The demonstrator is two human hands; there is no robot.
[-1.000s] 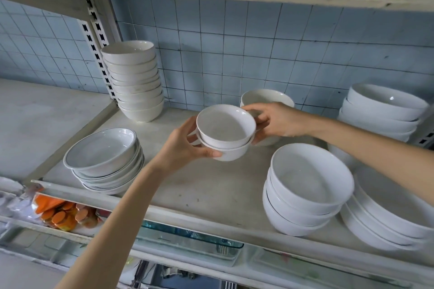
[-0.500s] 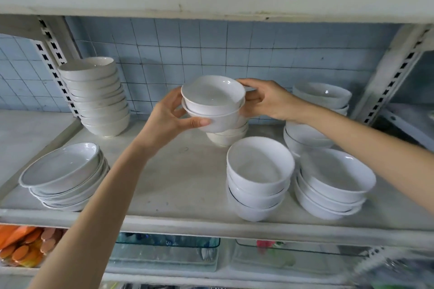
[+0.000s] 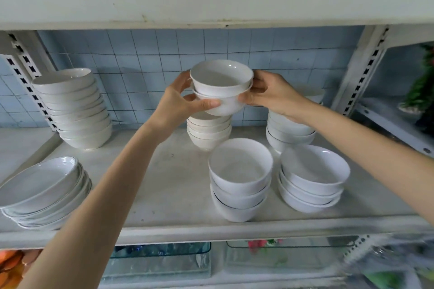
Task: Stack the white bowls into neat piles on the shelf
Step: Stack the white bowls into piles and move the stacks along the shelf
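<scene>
At the centre of the frame you hold a pair of nested bowls (image 3: 220, 87): plain glossy white, deep and round, the upper one seated in the lower. Your left hand (image 3: 180, 103) curls round their left side, thumb across the front. Your right hand (image 3: 270, 94) grips the right side. They sit directly over a short pile (image 3: 207, 131) at the back of the shelf (image 3: 164, 183); you cannot tell whether they touch it.

A blue tiled wall (image 3: 164, 54) fills the back. Right of it sits a green plant (image 3: 420, 91); below it lie glass dishes (image 3: 159, 258) and orange items (image 3: 9, 265).
</scene>
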